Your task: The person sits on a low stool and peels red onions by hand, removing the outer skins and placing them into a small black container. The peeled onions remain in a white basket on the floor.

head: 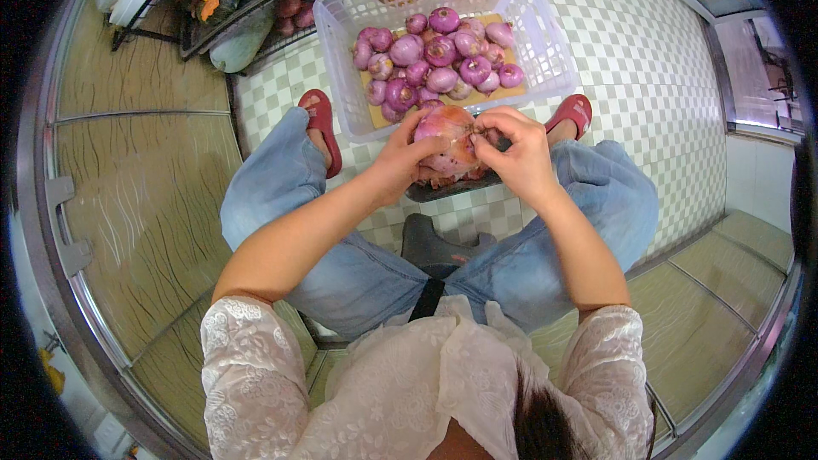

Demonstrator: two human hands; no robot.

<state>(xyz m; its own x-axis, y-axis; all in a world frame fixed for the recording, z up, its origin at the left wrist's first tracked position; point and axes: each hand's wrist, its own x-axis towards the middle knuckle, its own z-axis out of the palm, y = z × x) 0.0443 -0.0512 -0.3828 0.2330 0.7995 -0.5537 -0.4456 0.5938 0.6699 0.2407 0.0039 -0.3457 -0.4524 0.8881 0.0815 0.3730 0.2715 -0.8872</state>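
A large red onion (pixel 445 134) with reddish-brown outer skin is held up between my hands, above a dark tray. My left hand (pixel 409 156) wraps around its left side, thumb across the front. The fingertips of my right hand (pixel 516 148) pinch at the onion's right end. Beneath the onion, the dark tray (pixel 460 186) holds loose onion skins (pixel 441 183), partly hidden by my hands. Just beyond stands a white perforated plastic basket (pixel 556 51) with many purple onions (pixel 441 51) heaped on a yellowish sheet (pixel 511 94) at its bottom.
A black metal rack (pixel 153 35) at the upper left bears a pale green gourd (pixel 238 45) and other vegetables. My knees flank the tray, and my feet in red slippers (pixel 324 131) rest on the checkered floor (pixel 645 96). Patterned cabinet doors (pixel 147 179) stand at the left.
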